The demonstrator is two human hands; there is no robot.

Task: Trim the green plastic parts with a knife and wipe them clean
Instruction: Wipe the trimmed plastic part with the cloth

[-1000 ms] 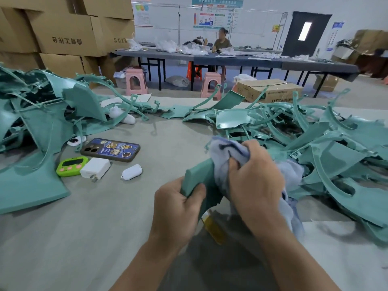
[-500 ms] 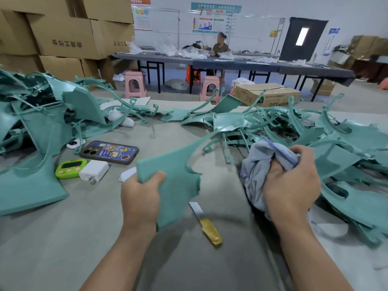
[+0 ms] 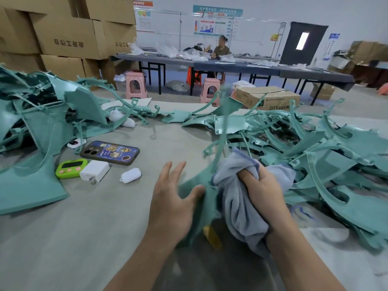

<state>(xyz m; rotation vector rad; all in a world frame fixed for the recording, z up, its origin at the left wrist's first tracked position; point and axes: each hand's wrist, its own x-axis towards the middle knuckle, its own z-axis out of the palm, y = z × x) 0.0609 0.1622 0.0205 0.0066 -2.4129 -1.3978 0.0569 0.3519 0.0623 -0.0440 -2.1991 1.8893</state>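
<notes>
On the grey table (image 3: pixel 84 227) a phone (image 3: pixel 110 153) lies face down. Just in front of it are a green timer (image 3: pixel 71 169), a white charger (image 3: pixel 95 171) touching the timer, and a white case (image 3: pixel 130 175). Beyond stand stacked cardboard boxes (image 3: pixel 69 36), two pink stools (image 3: pixel 136 85), and a long dark table (image 3: pixel 231 67) with a seated person (image 3: pixel 221 48). A dark door (image 3: pixel 302 42) is at the back on the right.
</notes>
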